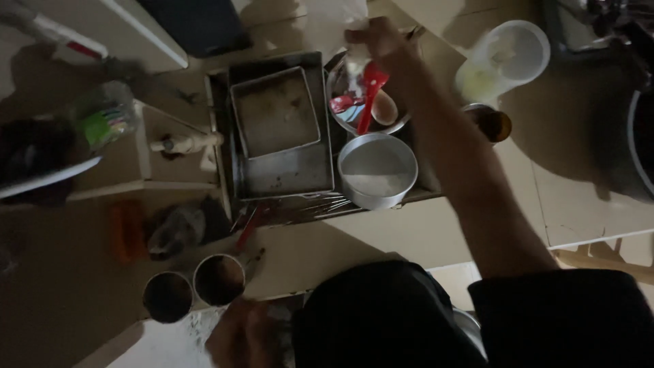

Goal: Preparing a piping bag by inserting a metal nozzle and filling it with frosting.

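Red spatula (368, 95), standing tilted in a round metal bowl (340, 112) at the far end of a crate (218, 136). Right hand (379, 39), arm stretched forward, hovering above that bowl, fingers pinched on something pale and blurred; what it is cannot be told. Left hand (240, 334), low and near the body, blurred, grip unreadable. Beside the bowl: round cake tin (377, 169), square baking tin (276, 112) nested in a larger tray (286, 174). Two small cups (194, 286) near the left hand. Plastic jug (507, 58) well right.
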